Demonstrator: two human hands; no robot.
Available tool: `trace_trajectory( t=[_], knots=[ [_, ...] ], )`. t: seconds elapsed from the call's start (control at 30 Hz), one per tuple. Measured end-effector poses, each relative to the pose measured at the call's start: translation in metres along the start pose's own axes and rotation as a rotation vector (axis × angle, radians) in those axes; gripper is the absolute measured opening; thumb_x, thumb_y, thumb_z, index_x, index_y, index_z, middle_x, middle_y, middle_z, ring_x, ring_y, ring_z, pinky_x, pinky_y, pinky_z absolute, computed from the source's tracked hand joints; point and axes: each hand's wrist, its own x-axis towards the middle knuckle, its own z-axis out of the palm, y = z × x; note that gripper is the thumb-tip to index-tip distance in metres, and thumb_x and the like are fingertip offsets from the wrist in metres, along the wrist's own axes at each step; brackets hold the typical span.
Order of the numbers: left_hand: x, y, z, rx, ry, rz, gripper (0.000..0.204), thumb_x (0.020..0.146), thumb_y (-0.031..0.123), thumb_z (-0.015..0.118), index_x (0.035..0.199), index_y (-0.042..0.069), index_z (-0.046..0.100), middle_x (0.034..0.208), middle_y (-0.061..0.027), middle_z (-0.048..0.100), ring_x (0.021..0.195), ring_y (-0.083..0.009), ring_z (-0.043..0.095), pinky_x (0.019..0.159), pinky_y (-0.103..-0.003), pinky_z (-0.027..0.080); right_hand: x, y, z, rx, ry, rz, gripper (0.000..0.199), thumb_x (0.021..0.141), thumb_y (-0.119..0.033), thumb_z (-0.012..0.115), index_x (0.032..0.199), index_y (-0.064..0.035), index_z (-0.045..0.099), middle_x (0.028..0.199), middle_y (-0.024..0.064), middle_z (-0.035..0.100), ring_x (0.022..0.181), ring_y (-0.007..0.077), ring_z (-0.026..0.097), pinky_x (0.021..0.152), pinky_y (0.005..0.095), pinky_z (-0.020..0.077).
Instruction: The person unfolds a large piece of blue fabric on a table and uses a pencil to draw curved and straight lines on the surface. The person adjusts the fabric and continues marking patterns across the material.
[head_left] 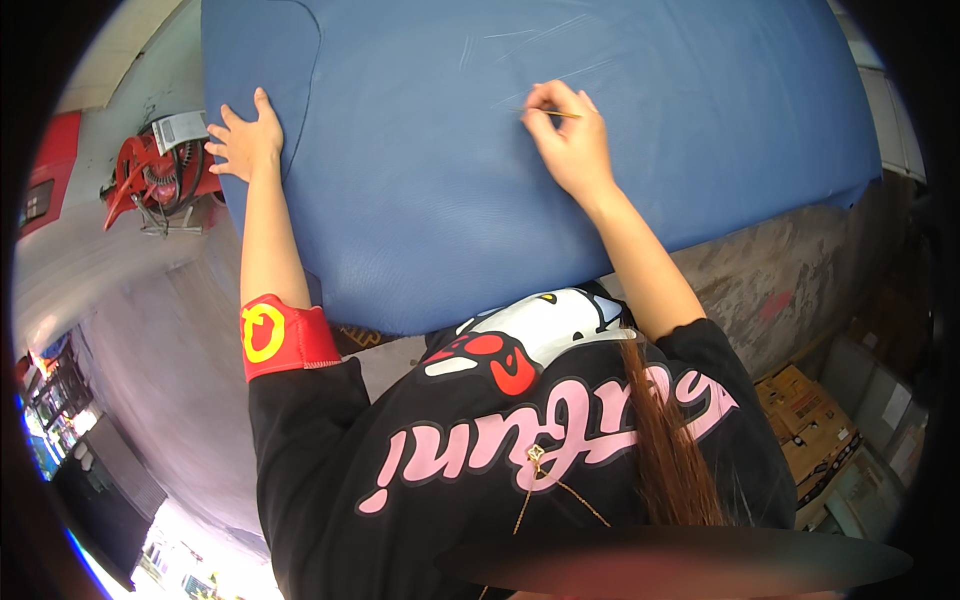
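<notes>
A large blue sheet that looks like leather [420, 210] is spread over the work surface, its near edge hanging close to my body. My left hand [250, 140] lies flat with fingers spread at the sheet's left edge. Farther right, my right hand [578, 148] pinches a thin yellowish pen-like stick [566, 115], its tip pointing left at the sheet; whether it touches is too small to tell. Faint pale lines [542, 38] run across the sheet beyond that hand. A curved dark line [318, 60], perhaps a cut or edge, runs down the left part.
Left of the sheet stands a red machine [150, 180] with a cable and a grey plate, near a red box [52, 170]. Cardboard boxes [800, 410] are stacked at the lower right. A dark cabinet-like object [105, 490] is at the lower left.
</notes>
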Motion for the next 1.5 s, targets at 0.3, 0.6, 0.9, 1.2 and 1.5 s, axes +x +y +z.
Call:
trace_trajectory(
  t=[0.3, 0.6, 0.9, 1.2, 1.5],
  knots=[
    [-0.003, 0.003, -0.003, 0.003, -0.019, -0.007, 0.084, 0.09, 0.073, 0.035, 0.152, 0.016, 0.033, 0.159, -0.0192, 0.022, 0.147, -0.041, 0.017, 0.114, -0.065, 0.011, 0.003, 0.0, -0.016, -0.103, 0.102, 0.003, 0.009, 0.08, -0.014, 0.061, 0.078, -0.0057, 0.059, 0.082, 0.0062, 0.066, 0.084, 0.0246, 0.063, 0.077, 0.0402, 0.0486],
    [-0.003, 0.003, -0.002, 0.001, -0.021, -0.008, 0.084, 0.09, 0.072, 0.035, 0.152, 0.016, 0.033, 0.159, -0.0192, 0.021, 0.147, -0.0407, 0.016, 0.114, -0.064, 0.011, 0.01, 0.041, -0.065, -0.14, 0.147, 0.092, 0.013, 0.083, -0.019, 0.061, 0.088, -0.0067, 0.062, 0.086, 0.0102, 0.066, 0.079, 0.0224, 0.064, 0.072, 0.0351, 0.0498],
    [-0.003, 0.003, -0.003, -0.002, -0.018, -0.009, 0.084, 0.09, 0.072, 0.037, 0.152, 0.016, 0.033, 0.159, -0.0193, 0.022, 0.147, -0.0406, 0.017, 0.114, -0.065, 0.011, 0.013, 0.028, -0.045, 0.06, 0.067, 0.083, 0.01, 0.085, -0.016, 0.06, 0.087, -0.0067, 0.062, 0.078, 0.003, 0.066, 0.072, 0.0142, 0.06, 0.068, 0.03, 0.048],
    [-0.002, 0.002, -0.003, -0.004, -0.013, -0.004, 0.085, 0.089, 0.074, 0.036, 0.151, 0.016, 0.034, 0.158, -0.0195, 0.023, 0.147, -0.0417, 0.016, 0.114, -0.064, 0.01, 0.01, 0.041, -0.078, 0.213, 0.226, 0.238, 0.013, 0.093, -0.013, 0.056, 0.096, -0.0049, 0.066, 0.09, 0.0036, 0.07, 0.088, 0.0128, 0.066, 0.078, 0.0276, 0.0517],
    [0.001, 0.0, 0.001, -0.003, -0.004, -0.003, 0.086, 0.088, 0.075, 0.035, 0.151, 0.017, 0.034, 0.158, -0.0193, 0.023, 0.146, -0.0423, 0.017, 0.114, -0.065, 0.01, -0.055, 0.034, -0.082, 0.448, 0.168, 0.306, 0.01, 0.093, -0.006, 0.054, 0.094, -0.0032, 0.064, 0.09, 0.0067, 0.069, 0.089, 0.0131, 0.066, 0.085, 0.0272, 0.0507]
  ],
)
